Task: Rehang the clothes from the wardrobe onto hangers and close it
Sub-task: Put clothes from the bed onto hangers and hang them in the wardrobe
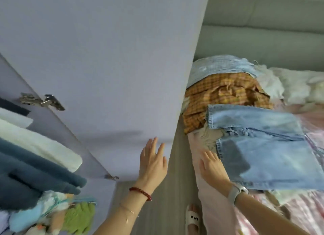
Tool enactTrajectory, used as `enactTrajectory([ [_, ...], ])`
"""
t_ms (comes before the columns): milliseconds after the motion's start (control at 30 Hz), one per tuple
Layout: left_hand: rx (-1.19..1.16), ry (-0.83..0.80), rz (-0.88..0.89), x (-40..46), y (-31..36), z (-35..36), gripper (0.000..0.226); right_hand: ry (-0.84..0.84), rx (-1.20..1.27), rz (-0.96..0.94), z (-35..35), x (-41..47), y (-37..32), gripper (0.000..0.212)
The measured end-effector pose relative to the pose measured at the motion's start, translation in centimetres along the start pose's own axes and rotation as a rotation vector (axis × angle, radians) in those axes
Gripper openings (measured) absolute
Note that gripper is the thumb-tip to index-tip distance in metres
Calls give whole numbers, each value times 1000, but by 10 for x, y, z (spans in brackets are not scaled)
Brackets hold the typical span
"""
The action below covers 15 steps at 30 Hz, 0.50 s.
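A bedroom with grey wood-look floor [163,208] runs between a lilac wardrobe and a bed [298,213] covered in a pink patterned sheet, with a grey padded headboard [263,33] beyond. The left hand [152,162], fingers straight and spread, lies flat against the inner face of the open wardrobe door [108,59], near its lower free edge; a red bead bracelet [141,193] circles that wrist. The right hand [211,164], fingers straight, rests on the bed's edge, touching the pale blue jeans [259,147] spread just to its right; a watch [235,192] sits on its wrist. Beyond the right hand lies an orange plaid shirt [226,96], and behind that more light denim [220,66]. To the left of the left hand, hung fleecy garments [35,164] in teal and white show inside the wardrobe.
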State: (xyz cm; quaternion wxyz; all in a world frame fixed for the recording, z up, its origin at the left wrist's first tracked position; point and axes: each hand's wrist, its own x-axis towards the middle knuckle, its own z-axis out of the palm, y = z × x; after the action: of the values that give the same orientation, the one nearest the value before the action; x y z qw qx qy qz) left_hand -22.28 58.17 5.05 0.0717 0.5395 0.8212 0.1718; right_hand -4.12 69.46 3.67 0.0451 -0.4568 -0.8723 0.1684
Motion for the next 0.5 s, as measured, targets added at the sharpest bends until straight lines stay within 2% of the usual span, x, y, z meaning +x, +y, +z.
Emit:
enactTrajectory([
  [167, -91, -145, 222, 62, 91, 42, 45, 19, 88, 200, -13, 12, 98, 41],
  [367, -58, -322, 297, 160, 187, 99, 42, 36, 187, 366, -38, 61, 220, 42],
  [500, 13, -379, 338, 227, 244, 124, 42, 81, 235, 435, -66, 94, 279, 42],
])
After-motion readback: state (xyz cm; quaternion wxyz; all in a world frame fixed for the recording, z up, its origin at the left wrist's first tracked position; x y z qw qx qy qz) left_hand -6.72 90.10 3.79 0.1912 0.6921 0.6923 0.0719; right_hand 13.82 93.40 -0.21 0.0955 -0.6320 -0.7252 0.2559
